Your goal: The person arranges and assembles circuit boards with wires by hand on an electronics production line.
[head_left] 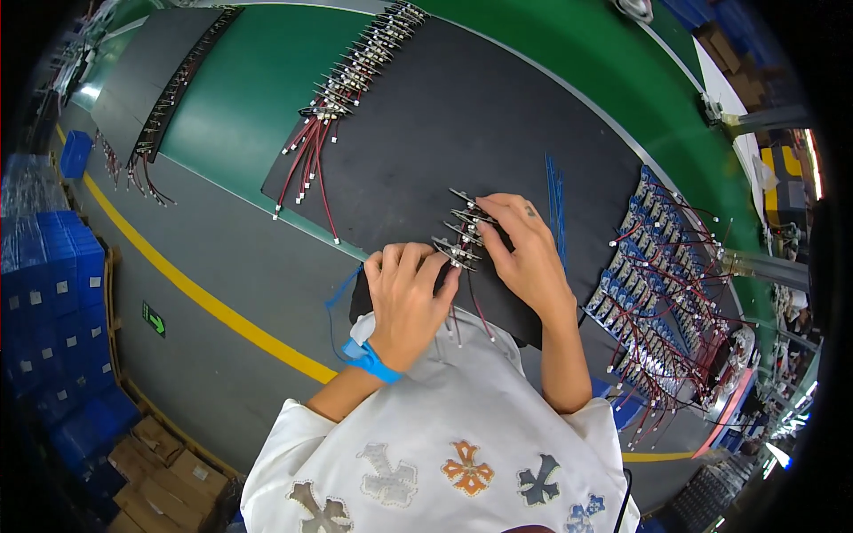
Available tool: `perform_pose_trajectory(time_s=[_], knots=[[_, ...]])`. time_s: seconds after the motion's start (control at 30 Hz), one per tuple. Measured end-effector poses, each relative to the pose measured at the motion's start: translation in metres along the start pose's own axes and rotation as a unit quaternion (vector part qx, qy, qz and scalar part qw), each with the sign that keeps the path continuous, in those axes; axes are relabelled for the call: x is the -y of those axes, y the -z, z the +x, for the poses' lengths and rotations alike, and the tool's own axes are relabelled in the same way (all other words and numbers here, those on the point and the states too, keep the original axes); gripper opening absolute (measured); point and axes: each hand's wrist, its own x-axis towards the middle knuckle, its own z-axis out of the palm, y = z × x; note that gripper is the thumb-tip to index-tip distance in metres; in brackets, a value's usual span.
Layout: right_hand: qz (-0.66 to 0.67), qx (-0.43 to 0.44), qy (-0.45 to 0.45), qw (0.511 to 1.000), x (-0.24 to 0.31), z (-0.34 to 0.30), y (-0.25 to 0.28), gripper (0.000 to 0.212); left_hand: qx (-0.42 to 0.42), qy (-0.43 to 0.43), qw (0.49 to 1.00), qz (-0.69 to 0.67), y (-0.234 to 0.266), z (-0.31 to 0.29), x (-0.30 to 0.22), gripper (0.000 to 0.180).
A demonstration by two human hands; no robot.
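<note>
Close in front of me, a short row of small circuit boards stands on edge on the black mat. Dark red and black wires with white plugs trail from the row toward my body. My left hand closes on the near end of the row, thumb and fingers bent round it. At the far right side of the same row, my right hand pinches the boards between thumb and fingers. A blue wrist strap with a coiled blue cord circles my left wrist.
A long row of similar boards lies at the mat's far left, its wires hanging nearer me. Thin blue strips lie right of my right hand. Rows of blue boards with tangled wires cover the right side. Blue bins stand left.
</note>
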Motion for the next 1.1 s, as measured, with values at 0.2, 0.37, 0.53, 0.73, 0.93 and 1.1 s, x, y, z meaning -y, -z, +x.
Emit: perform_pose_trajectory(time_s=[0.2,0.37,0.53,0.73,0.93,1.1], knots=[[0.035,-0.017,-0.124,0.992,0.006,-0.016,0.005,0.022,0.061,-0.023,0.998,-0.005,0.003,0.024,0.011,0.017],[0.051,-0.037,-0.129,0.99,0.004,-0.023,0.004,0.022,0.084,-0.023,0.996,-0.008,0.006,0.023,0.007,0.029],[0.065,-0.035,-0.134,0.988,0.003,-0.032,0.005,0.023,0.126,-0.024,0.992,0.004,0.008,0.009,0.011,0.049],[0.069,-0.041,-0.117,0.99,0.0,-0.034,0.004,0.024,0.114,0.003,0.992,-0.046,0.017,0.021,0.003,0.072],[0.077,-0.041,-0.121,0.989,0.0,-0.035,0.004,0.024,0.14,-0.03,0.988,-0.055,0.013,0.024,0.014,0.076],[0.078,-0.011,-0.132,0.988,-0.004,-0.035,0.008,0.035,0.167,-0.039,0.983,-0.058,0.017,0.032,0.015,0.078]])
